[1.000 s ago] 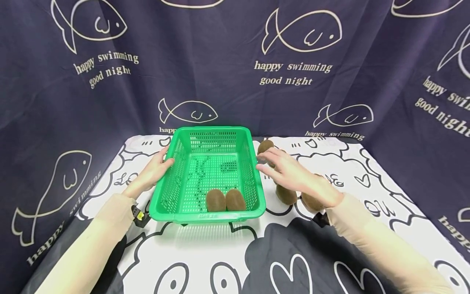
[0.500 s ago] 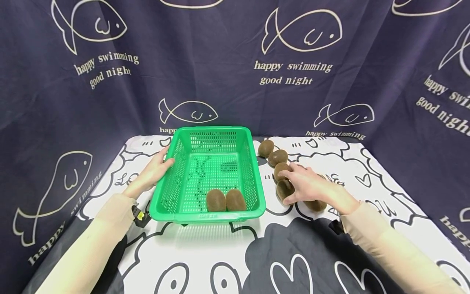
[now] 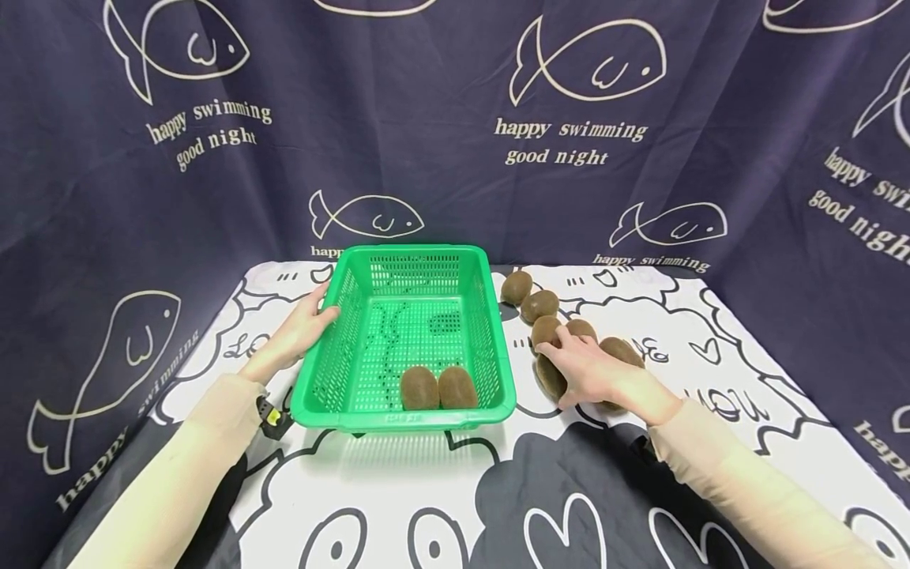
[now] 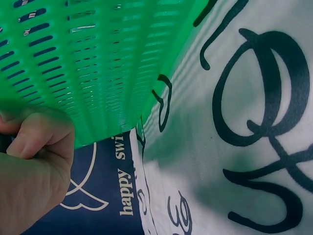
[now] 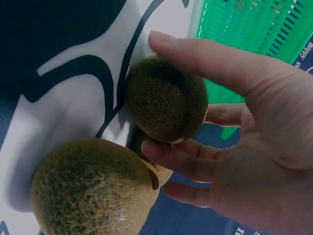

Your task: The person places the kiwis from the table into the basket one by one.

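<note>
In the head view my left hand grips the left rim of a green plastic basket. In the left wrist view its fingers curl at the basket's slotted wall. Two brown kiwis, one kiwi beside another kiwi, lie at the near end inside. Right of the basket, my right hand holds a kiwi, thumb on one side and fingers on the other. A larger-looking kiwi sits close to the fingertips in the right wrist view; my hand partly covers other kiwis.
More kiwis lie right of the basket: a kiwi at the back, a kiwi in front of it, and a kiwi beyond my right hand. A patterned cloth covers the table; a dark printed curtain hangs behind.
My right hand has come from beside the basket's right rim, moved right and toward me, and closed round a kiwi. My left hand and the basket stay put.
</note>
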A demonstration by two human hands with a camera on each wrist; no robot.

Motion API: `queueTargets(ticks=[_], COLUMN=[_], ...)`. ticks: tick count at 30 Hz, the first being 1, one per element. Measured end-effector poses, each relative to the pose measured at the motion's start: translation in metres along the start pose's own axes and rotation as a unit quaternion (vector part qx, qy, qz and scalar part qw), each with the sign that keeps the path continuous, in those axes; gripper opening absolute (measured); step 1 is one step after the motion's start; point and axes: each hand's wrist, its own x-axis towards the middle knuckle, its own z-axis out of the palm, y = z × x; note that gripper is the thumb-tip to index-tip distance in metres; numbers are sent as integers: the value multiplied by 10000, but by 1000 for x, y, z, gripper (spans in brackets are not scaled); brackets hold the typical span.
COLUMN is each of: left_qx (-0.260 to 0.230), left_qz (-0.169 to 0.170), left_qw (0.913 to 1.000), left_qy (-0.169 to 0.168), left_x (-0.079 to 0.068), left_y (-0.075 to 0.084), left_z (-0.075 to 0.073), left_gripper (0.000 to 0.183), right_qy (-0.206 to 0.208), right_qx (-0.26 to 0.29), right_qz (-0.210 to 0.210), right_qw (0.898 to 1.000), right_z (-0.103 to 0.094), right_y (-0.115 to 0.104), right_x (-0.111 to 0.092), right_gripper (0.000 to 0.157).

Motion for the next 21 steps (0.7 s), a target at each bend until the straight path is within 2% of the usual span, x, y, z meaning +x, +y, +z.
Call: queueTargets(ticks=[12,21], left_qx=[-2,-40], left_qz=[-27,-16], left_qw=[10000,10000], left_qy=[42,40], left_x=[2,1], left_y=[-1,-1], left_z=[0,1], left_gripper=[66,65], right_qy=[434,625], right_qx=[207,380], right_qz=[-411,-554], right_qw=[9980,9958], right_z=[4,-3], right_y=[1,-1], right_x=[-2,2], right_gripper=[78,80])
